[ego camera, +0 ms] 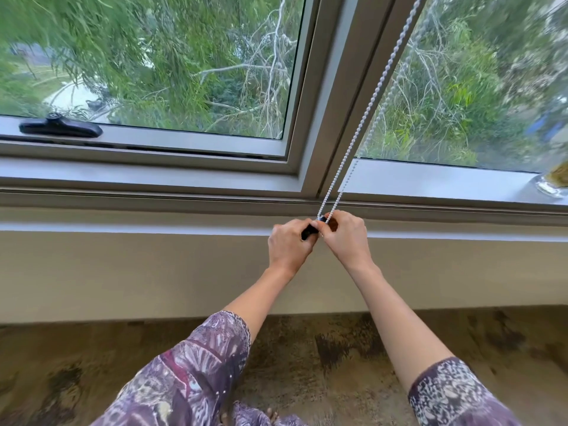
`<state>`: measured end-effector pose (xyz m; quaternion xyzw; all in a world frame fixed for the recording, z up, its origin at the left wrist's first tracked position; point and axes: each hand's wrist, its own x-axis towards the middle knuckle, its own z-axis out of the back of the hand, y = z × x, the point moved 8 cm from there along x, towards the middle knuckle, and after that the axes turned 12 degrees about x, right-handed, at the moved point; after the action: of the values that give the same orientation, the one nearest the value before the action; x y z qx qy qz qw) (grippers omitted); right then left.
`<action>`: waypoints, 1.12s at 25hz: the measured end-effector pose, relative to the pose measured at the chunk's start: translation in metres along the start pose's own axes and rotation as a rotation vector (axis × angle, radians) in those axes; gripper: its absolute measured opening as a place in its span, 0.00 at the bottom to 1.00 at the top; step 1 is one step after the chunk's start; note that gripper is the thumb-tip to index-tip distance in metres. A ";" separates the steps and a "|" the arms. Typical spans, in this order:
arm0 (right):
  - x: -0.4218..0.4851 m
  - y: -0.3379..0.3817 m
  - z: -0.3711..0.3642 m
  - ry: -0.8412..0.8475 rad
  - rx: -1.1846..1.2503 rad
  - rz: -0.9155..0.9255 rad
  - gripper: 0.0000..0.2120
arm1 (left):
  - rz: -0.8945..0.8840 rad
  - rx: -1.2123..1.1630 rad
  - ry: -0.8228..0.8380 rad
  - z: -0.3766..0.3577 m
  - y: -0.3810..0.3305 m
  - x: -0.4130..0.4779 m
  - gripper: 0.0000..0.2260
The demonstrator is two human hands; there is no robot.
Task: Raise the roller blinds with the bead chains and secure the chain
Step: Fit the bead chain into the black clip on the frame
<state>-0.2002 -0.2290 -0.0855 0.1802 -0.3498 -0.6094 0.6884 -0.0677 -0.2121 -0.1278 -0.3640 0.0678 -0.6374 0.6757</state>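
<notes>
A white bead chain runs as two strands from the top right down along the grey window mullion to my hands at the sill. My left hand is closed around a small black holder at the chain's lower end. My right hand pinches the chain loop right beside that holder, fingers touching my left hand. The blind itself is out of view; both panes are uncovered.
A black window latch sits on the left sash frame. A glass vessel stands on the sill at the far right. Below the sill is a pale wall, then mottled brown carpet.
</notes>
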 end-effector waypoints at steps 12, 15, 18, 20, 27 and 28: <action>0.000 0.001 -0.012 -0.008 0.000 -0.029 0.09 | 0.101 -0.009 0.103 -0.018 0.001 0.004 0.09; 0.001 -0.001 -0.012 -0.074 0.015 -0.080 0.09 | 0.158 0.012 0.112 -0.020 0.002 0.004 0.09; -0.001 -0.002 -0.012 -0.107 0.131 -0.084 0.07 | 0.154 -0.075 0.087 -0.018 0.002 0.003 0.07; -0.006 -0.002 -0.010 -0.133 0.221 -0.058 0.06 | 0.122 -0.090 0.066 -0.013 0.002 0.003 0.07; -0.009 -0.007 -0.010 -0.185 0.376 -0.071 0.06 | 0.151 -0.097 0.105 -0.018 0.002 0.003 0.07; -0.008 -0.006 -0.009 -0.192 0.361 -0.064 0.05 | 0.158 -0.099 0.113 -0.018 0.002 0.003 0.06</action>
<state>-0.1983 -0.2236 -0.0980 0.2526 -0.5114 -0.5730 0.5886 -0.0756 -0.2227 -0.1409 -0.3539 0.1657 -0.5973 0.7003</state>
